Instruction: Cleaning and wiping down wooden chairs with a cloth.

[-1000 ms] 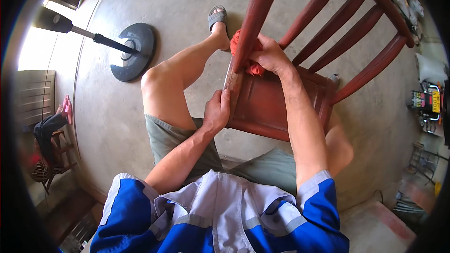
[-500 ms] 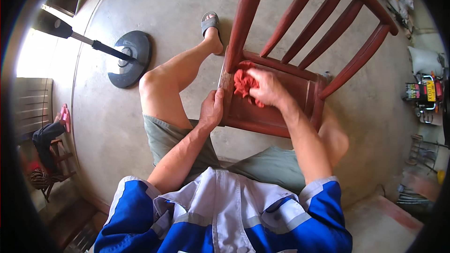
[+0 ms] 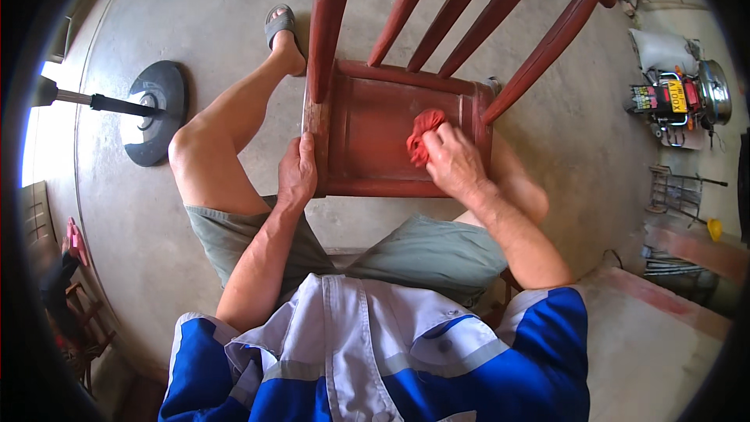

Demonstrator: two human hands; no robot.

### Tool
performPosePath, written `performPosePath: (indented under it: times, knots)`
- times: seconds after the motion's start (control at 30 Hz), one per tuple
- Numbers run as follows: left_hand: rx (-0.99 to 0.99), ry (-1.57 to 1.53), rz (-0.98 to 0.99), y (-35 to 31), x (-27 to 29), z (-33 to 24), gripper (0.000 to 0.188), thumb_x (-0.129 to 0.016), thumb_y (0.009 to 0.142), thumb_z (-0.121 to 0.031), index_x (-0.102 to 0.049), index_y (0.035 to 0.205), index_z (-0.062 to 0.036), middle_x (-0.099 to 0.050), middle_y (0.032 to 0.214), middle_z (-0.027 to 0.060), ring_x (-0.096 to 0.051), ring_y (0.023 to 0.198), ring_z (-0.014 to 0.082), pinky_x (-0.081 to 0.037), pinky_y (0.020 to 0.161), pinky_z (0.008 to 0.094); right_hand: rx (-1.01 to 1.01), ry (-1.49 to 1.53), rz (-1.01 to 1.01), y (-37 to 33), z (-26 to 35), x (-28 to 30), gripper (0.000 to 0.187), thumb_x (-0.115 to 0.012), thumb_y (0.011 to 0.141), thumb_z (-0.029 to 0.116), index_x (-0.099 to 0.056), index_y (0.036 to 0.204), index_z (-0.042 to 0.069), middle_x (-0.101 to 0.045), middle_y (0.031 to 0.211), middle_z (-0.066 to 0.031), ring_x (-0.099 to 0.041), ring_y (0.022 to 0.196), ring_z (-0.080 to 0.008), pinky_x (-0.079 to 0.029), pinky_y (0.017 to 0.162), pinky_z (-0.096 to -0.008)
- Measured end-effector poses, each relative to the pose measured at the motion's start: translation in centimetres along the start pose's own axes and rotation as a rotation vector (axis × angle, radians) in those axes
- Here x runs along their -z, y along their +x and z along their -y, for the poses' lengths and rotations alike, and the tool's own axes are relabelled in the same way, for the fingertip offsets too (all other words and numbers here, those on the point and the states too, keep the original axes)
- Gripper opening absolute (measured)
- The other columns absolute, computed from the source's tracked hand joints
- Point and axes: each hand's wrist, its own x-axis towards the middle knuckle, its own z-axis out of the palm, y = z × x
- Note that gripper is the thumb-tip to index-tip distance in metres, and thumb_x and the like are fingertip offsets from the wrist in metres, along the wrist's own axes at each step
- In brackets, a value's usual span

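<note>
A reddish-brown wooden chair [image 3: 367,121] stands between my knees, its slatted back rising toward the top of the view. My left hand [image 3: 298,174] grips the seat's near left corner beside the left back post. My right hand [image 3: 453,161] presses a bunched red cloth [image 3: 423,133] onto the right part of the seat, close to the right back post. My bare left leg stretches out to the left of the chair, with a grey sandal [image 3: 280,23] on the foot.
A round black stand base [image 3: 156,113] with a pole lies on the concrete floor at the left. Machinery and a white sack [image 3: 672,94] sit at the right edge. A small wooden stool [image 3: 74,305] is at the lower left.
My right hand has moved the red cloth from the left back post down onto the seat and across to its right side. My left hand has stayed on the seat's left corner.
</note>
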Motion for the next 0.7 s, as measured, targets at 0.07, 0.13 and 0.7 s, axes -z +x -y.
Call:
performPosePath:
  times: [0.07,0.13,0.7]
  knots:
    - [0.012,0.020,0.005,0.1,0.1,0.0,0.057,-0.042,0.107,-0.048,-0.064,0.114,0.0046,-0.069,0.096,0.0220,-0.065,0.092,0.0295,-0.050,0.085,0.0401,0.011,-0.312,-0.087,1.0,-3.0,-0.5,0.010,-0.059,0.084,0.007,-0.060,0.094,0.006,-0.059,0.098,-0.0143,-0.060,0.091,-0.0316,-0.053,0.078,-0.0445]
    - [0.069,0.035,0.061,0.3,0.1,0.1,0.058,-0.042,0.107,-0.048,-0.064,0.115,0.0044,-0.069,0.096,0.0221,-0.065,0.092,0.0298,-0.050,0.085,0.0399,-0.075,-0.455,-0.176,2.7,-6.2,-0.2,0.011,-0.061,0.083,0.009,-0.062,0.094,0.005,-0.059,0.095,-0.0129,-0.061,0.090,-0.0288,-0.053,0.076,-0.0428]
    - [0.095,-0.054,-0.027,-0.1,-0.5,-0.2,0.055,-0.048,0.105,-0.048,-0.065,0.115,0.0045,-0.070,0.099,0.0189,-0.065,0.094,0.0248,-0.050,0.086,0.0376,-0.413,-0.128,0.247,-5.0,0.8,2.4,0.024,-0.066,0.085,0.009,-0.060,0.103,-0.005,-0.060,0.109,-0.0264,-0.067,0.096,-0.0416,-0.059,0.079,-0.0481]
